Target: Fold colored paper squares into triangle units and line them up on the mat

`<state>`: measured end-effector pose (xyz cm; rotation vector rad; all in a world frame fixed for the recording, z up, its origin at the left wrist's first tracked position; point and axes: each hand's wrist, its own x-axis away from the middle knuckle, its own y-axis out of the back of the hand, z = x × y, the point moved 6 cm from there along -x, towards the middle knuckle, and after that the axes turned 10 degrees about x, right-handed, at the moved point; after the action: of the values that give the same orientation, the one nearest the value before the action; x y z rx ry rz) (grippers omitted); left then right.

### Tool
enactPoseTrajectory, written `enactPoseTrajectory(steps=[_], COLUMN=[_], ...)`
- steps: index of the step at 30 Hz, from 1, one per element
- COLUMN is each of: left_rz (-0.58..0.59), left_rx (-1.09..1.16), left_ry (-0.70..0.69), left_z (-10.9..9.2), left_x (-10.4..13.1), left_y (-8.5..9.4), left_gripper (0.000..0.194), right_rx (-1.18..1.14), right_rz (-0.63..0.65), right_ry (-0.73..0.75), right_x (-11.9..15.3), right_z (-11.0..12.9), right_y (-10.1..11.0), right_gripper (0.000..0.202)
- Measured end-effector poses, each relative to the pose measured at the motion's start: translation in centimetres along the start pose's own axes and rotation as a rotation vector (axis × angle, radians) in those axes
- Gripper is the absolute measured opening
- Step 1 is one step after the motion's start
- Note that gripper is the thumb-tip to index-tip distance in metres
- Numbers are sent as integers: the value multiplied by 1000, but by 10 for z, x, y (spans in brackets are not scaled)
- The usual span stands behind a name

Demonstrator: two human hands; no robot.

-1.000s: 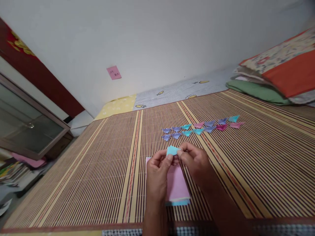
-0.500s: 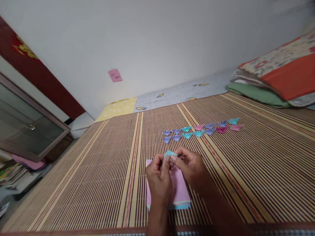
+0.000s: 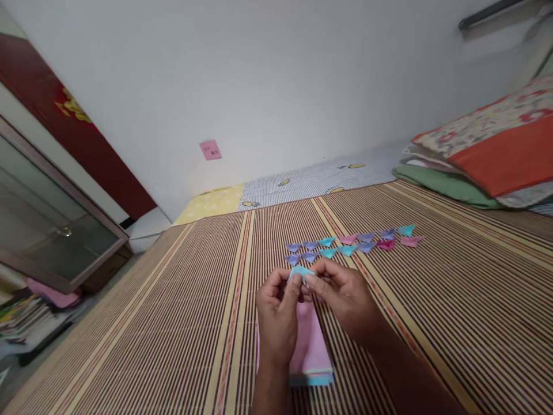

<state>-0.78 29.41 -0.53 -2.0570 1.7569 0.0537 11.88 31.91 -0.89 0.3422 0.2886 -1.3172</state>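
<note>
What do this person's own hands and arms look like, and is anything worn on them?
The left hand and right hand are bare, without gloves. No sleeve shows on the left forearm or the right forearm, and no watch or bracelet is visible. I see no ring or marking either, though parts of both hands are hidden.

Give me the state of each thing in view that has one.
Left hand: grip closed on the blue paper
Right hand: grip closed on its right side
Blue paper: folded small, held up
Paper stack: lying on the mat, pink on top
Folded paper shapes: set out in two rows
Pink note: on the wall, written on
Cushion: atop a pile
</note>
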Motion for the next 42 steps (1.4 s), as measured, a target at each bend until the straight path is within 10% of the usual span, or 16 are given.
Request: enactPoseTrajectory(steps=[18,35,42], left_rz=[70,73,92], left_rx=[144,6,-13], left_ry=[181,116,109], left_z=[42,36,38], left_x=[-18,-23,-19], left_y=[-10,7,3], left_gripper=[19,19,15], right_rx=[178,444,514], right_rz=[10,116,-38], right_ry=[-56,-10,65], right_x=[-6,-1,-2], right_z=[-27,-19,-11], right_y=[19,15,24], right_gripper=[23,33,16])
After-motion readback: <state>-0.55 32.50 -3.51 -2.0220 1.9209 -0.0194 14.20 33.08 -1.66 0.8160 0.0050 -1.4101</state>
